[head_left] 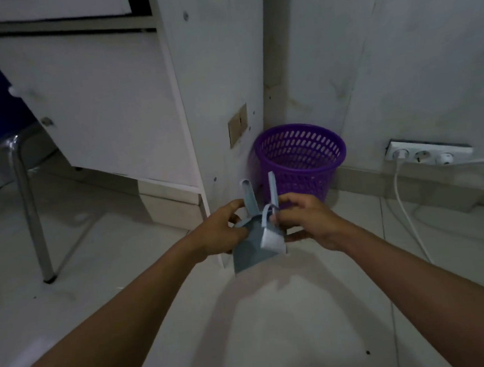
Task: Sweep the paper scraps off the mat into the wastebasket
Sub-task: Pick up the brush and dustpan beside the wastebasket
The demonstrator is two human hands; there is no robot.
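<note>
A small grey-blue dustpan (248, 251) hangs in the air over the floor, its handle pointing up, gripped by my left hand (220, 233). My right hand (308, 221) holds a small brush (271, 235) with white bristles against the pan's inside; the brush handle sticks up too. A purple plastic wastebasket (301, 160) with a perforated wall stands in the corner just behind the hands, its opening facing up. No mat and no paper scraps are in view.
A white desk side panel (220, 82) stands left of the wastebasket. A chair with metal legs (30, 213) and a blue seat is at far left. On the right wall sits a socket strip (428, 154) with a white cable (403, 201) trailing over the tiled floor.
</note>
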